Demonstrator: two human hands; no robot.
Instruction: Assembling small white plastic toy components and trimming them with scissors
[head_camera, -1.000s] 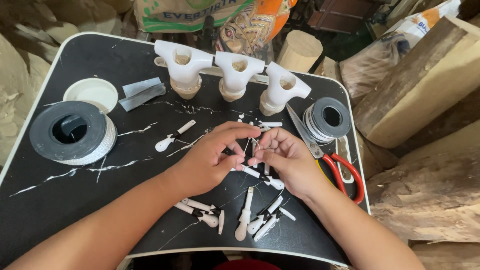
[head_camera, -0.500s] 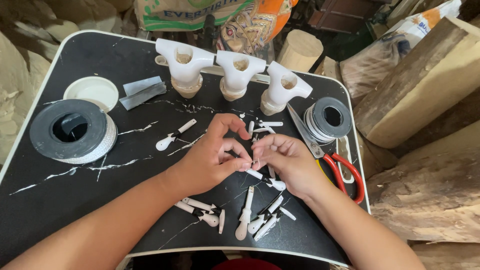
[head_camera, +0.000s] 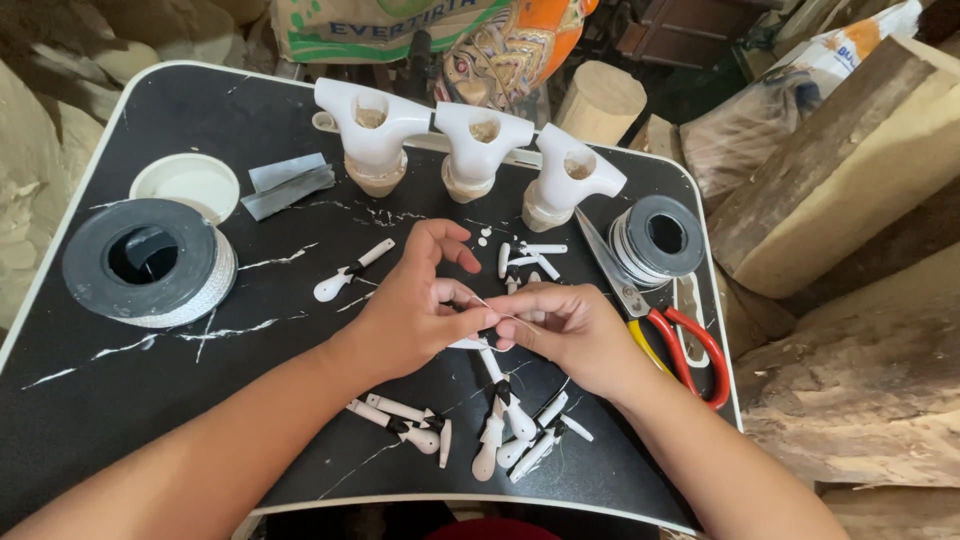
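Observation:
My left hand (head_camera: 420, 305) and my right hand (head_camera: 565, 330) meet over the middle of a black marbled tray table (head_camera: 150, 400). Between the fingertips of both hands runs a thin pale thread (head_camera: 495, 310), and a small white paddle-shaped piece (head_camera: 468, 343) sits under my left fingers. Several more small white paddle pieces with black wrapped bands (head_camera: 500, 425) lie just below my hands. Another one (head_camera: 345, 272) lies alone to the left. A few short white sticks (head_camera: 530, 255) lie above my hands.
Three white carved stands (head_camera: 470, 135) line the far edge. A large grey spool (head_camera: 150, 262) and a white lid (head_camera: 185, 183) are at left, a smaller spool (head_camera: 660, 237) and red-handled scissors (head_camera: 670, 330) at right. Wood blocks (head_camera: 850, 170) lie beyond the table's right edge.
My hands have drawn closer together and their fingertips now pinch the thread between them; the left index finger has lifted. The things on the table have not moved.

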